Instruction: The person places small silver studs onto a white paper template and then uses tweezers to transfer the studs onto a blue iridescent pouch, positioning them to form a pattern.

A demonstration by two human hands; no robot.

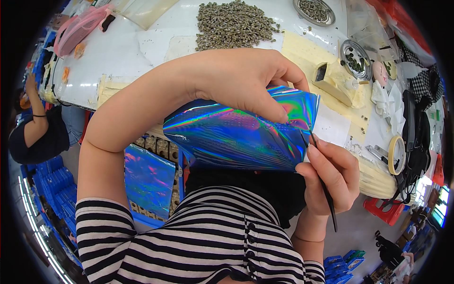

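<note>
At the table's (146, 45) near edge, foil (236, 137) is being held. A parts heap (231, 26) is lying beyond. The left hand (253, 75) is gripping the foil, blocking part of it; the right hand (336, 177) is pinching tweezers (330, 203) at the foil's right end.

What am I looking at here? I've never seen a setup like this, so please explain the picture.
There is no robot: a person works with bare hands, the left hand and the right hand. The picture comes from a wide camera worn on that person's head, looking down, so straight edges bend and the striped shirt shows below.

The left hand grips a shiny blue film. The right hand holds black tweezers, with their tips over the film; I can't tell if they touch it.

On the white table are a pile of small metallic-looking pieces, two round dishes holding bits and, toward the right, tape.
</note>
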